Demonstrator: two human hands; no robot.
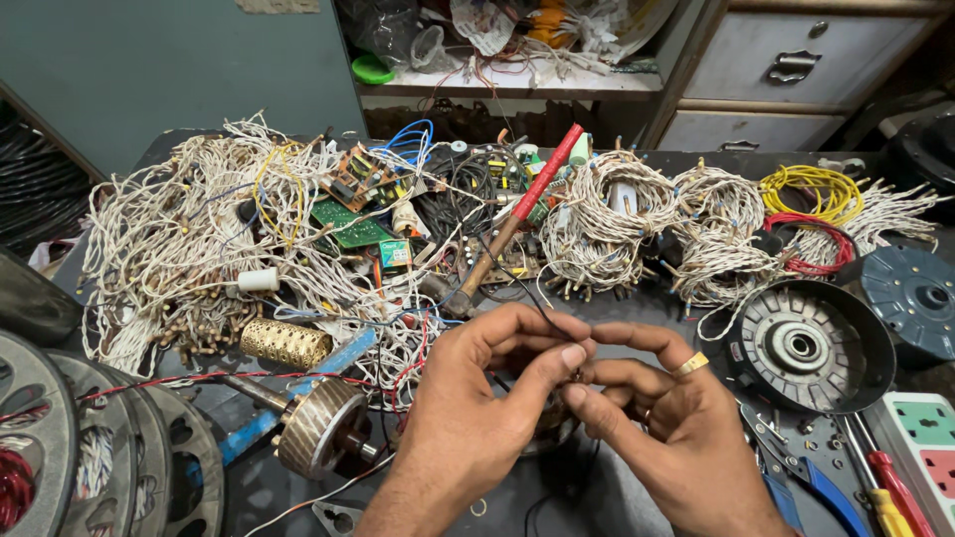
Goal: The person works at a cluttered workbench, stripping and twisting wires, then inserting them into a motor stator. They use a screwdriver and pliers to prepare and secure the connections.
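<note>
Head view: the left hand [487, 398] and right hand [647, 418] meet fingertip to fingertip, both pinched shut on a thin black wire [532, 298] above a round motor winding [552, 428] on the dark cluttered workbench [637, 497]. Recommended: keep the pinch near the wire end, clear of the red-handled soldering iron [517, 214].

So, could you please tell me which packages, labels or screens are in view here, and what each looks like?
Small packet: among the wires left of the soldering iron, squarish, green and orange with a pale patch.
Plastic bag: on the shelf at top, crumpled, clear and dark.
Screens or signs: none in view.
Both hands, left and right, pinch a thin dark wire, holding no package.
</note>
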